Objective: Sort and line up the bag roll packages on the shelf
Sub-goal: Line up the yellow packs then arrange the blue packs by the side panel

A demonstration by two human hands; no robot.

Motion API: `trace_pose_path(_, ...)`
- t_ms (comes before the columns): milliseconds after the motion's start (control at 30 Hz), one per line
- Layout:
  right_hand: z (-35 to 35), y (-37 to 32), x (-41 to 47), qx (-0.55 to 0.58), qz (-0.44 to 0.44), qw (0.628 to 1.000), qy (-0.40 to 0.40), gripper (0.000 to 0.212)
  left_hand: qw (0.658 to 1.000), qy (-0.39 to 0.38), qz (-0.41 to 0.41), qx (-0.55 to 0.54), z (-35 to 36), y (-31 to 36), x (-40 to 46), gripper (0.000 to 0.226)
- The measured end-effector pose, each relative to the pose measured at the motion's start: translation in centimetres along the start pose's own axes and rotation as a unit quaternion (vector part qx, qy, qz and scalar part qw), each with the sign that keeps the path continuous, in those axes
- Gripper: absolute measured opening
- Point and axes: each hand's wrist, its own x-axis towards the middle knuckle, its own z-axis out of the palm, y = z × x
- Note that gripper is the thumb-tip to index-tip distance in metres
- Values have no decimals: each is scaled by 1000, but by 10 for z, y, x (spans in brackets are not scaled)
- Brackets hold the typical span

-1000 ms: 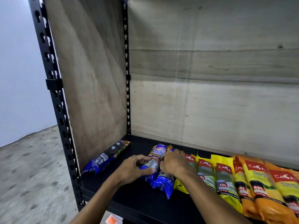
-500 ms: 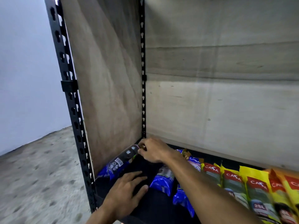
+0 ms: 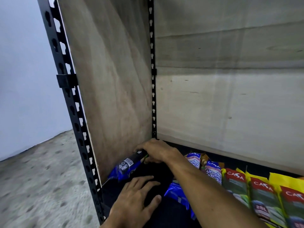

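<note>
Head view: black shelf [image 3: 164,216], plywood side panel [image 3: 111,89].
Right hand [image 3: 156,151]: closed on far end of stray blue package [image 3: 125,167], which leans against panel.
Left hand [image 3: 136,198]: flat, open, empty on shelf.
Row: blue packages [image 3: 212,171], yellow packages [image 3: 256,195] to right.
Risk: forearm crosses the row; dragging the stray back could likely knock the blue ones askew.

The right hand [image 3: 156,151] has left the middle blue packs and now grips the blue package [image 3: 125,167] by the side wall. The left hand [image 3: 136,199] now lies flat on the shelf [image 3: 161,216].

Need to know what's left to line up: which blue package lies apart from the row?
The blue package against the left side panel, under the right hand. The other blue ones sit beside the yellow packages.
</note>
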Motion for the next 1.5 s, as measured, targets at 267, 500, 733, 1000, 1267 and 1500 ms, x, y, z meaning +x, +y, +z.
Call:
trace_pose_path(267, -9, 41, -31, -27, 53, 998, 20, 51, 1000, 20, -9, -19, 3, 2, -2, 49)
trace_pose_path(500, -21, 63, -55, 129, 96, 985, 68, 48, 984, 53, -74, -156, 0, -1, 7, 24)
trace_pose_path(733, -25, 62, -70, 406, 114, 903, 82, 34, 935, 75, -147, -315, -21, -3, 34, 23)
trace_pose_path(1000, -13, 54, -77, 637, 111, 762, 19, 35, 853, 70, -135, -500, -22, 3, 57, 49)
trace_pose_path(1267, -12, 59, -75, 697, 148, 697, 79, 37, 792, 76, -137, -590, -20, -1, 55, 70)
trace_pose_path(1500, -39, 79, -72, 675, 206, 685, 180, 33, 742, 109, -141, -646, -37, -13, 50, 55)
